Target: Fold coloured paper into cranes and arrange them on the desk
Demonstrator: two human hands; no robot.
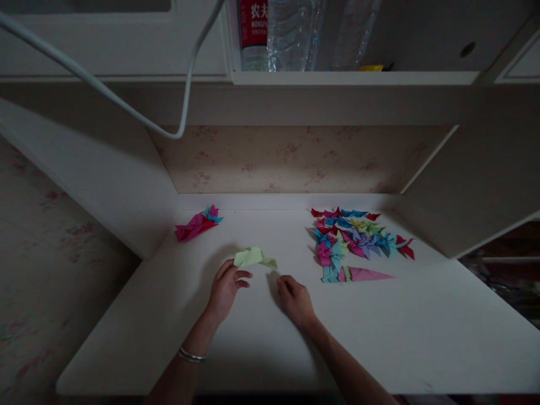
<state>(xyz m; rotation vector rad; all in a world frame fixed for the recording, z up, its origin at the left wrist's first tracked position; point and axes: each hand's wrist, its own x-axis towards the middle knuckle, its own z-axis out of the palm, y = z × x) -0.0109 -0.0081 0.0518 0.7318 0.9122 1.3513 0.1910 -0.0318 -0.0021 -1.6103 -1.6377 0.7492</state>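
My left hand grips a piece of folded light green paper by its left end, between thumb and fingers, above the white table. The paper has several creases, and a narrower part bends down at its right end. Just below that right end, my right hand is closed with its fingers curled. A small gap shows between it and the paper, and nothing sticks out of it. To the right lie rows of colourful folded paper pieces, with a long pink pointed piece at the front.
A magenta and red folded paper bundle with a blue piece lies at the table's back left. Side panels and a back wall enclose the white tabletop. Overhead, a shelf holds plastic bottles, and a white cable hangs at upper left.
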